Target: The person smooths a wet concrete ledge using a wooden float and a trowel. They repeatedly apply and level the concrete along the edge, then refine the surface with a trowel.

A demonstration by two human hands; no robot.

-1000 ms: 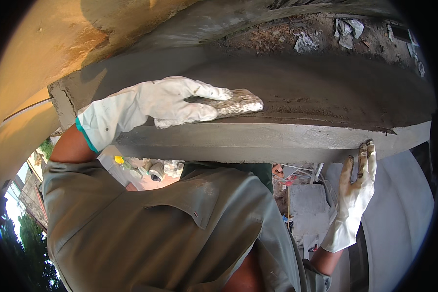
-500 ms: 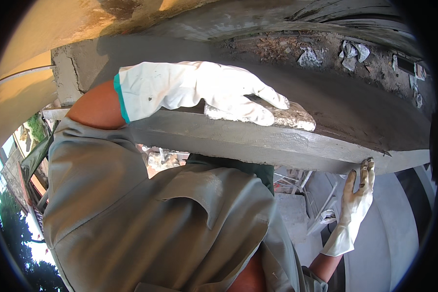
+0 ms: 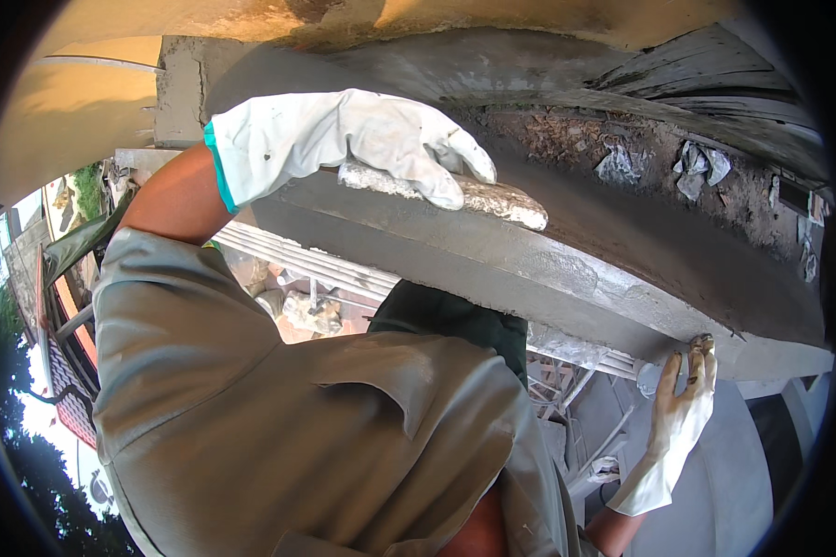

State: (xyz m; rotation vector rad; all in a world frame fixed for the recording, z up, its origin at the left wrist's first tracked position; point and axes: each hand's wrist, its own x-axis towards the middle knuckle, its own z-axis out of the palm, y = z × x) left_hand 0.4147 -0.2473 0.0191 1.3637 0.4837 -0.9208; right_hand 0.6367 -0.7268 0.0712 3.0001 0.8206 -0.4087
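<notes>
My left hand (image 3: 381, 148), in a white glove with a teal cuff, is closed on a speckled, whitish flat block (image 3: 511, 206). The block lies along the top edge of a long grey cement ledge (image 3: 418, 251), beside a band of darker cement (image 3: 641, 241). My right hand (image 3: 683, 408), in a white glove stained at the fingertips, is open, its fingers stretched up to touch the front face of the ledge at the right.
A yellow wall (image 3: 84, 111) curves overhead and at left. Rubble with crumpled grey scraps (image 3: 701, 167) lies beyond the ledge at upper right. Below are white pipes (image 3: 297, 260), metal framing and a pale curved grey surface (image 3: 715, 473). Foliage (image 3: 14, 446) shows at far left.
My left hand and the block slid right along the ledge, then shifted slightly back and upward in the picture. The view has tilted. My right hand stays at the ledge's front face.
</notes>
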